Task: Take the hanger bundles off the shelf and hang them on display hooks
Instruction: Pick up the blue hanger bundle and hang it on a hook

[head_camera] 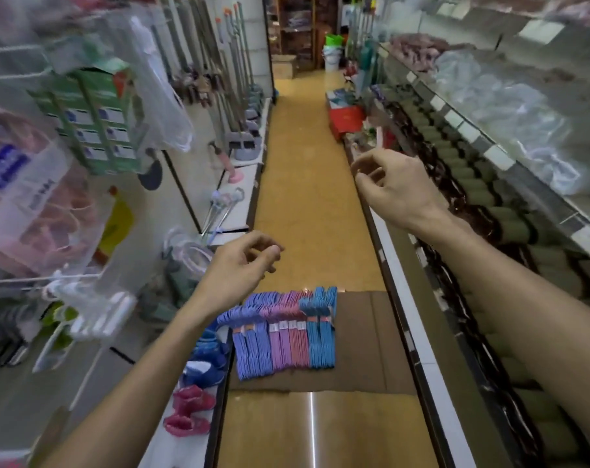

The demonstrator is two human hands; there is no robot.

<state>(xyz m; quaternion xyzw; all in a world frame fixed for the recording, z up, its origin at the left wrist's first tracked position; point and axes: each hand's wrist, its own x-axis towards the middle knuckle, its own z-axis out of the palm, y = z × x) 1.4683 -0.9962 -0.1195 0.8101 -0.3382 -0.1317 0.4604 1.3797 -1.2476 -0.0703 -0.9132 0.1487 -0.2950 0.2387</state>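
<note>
Head view: both hands (243,261) (385,184) empty, fingers loosely curled, above hanger bundles (287,332) on cardboard (364,349)

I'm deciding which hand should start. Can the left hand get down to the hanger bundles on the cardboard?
Probably yes. The left hand holds nothing and hangs just above the hanger bundles, with nothing between them.

i count three colours of hanger bundles (287,329) on one cardboard sheet (361,339), two pink shoes (190,408), and my two empty hands.
</note>
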